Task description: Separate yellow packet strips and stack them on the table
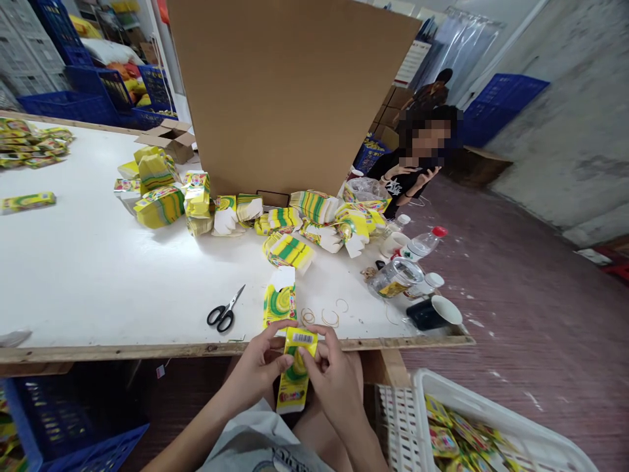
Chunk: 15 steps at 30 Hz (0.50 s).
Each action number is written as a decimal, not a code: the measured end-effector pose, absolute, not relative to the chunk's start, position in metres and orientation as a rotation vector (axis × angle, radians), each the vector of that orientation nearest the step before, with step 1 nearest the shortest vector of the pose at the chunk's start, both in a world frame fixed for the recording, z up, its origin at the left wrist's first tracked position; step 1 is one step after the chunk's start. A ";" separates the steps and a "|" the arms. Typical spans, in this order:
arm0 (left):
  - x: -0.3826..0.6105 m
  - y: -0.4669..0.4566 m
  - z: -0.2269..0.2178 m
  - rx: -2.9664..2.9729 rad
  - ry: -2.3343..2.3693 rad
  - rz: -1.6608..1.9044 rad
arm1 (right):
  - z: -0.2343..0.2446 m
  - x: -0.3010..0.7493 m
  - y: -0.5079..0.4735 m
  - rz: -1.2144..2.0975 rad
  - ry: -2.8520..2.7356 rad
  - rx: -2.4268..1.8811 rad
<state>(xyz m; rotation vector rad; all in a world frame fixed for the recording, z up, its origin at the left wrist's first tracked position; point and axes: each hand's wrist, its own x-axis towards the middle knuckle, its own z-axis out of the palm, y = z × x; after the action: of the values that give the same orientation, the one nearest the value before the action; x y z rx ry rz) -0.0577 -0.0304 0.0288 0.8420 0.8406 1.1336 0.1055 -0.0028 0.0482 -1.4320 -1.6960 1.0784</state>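
Between my two hands, over my lap at the table's front edge, is a small yellow and green carton with a barcode at its upper end. My left hand grips its left side with thumb and fingers. My right hand holds the right side, its thumb pressed on the front. Just beyond lies another flat yellow carton with a white flap. Black-handled scissors rest to the left of it, and several rubber bands lie to the right.
Bundles of flattened cartons line the table before a large cardboard sheet. At the right edge stand a dark mug, a clear jar and bottles. A white basket and a blue crate flank me. A person sits beyond.
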 end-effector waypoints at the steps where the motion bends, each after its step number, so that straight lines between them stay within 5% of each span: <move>1: -0.058 -0.030 0.028 0.810 0.834 1.140 | 0.048 0.105 -0.003 1.103 -1.684 -1.413; 15: -0.030 -0.025 0.034 0.972 0.880 1.185 | 0.046 0.118 -0.008 1.186 -1.339 -1.251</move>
<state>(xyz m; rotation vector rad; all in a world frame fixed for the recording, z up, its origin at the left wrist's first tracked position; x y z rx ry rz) -0.0295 -0.0253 0.0336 0.9722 0.8799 1.1845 0.1184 -0.0077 0.0462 -1.2510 -1.3387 1.1865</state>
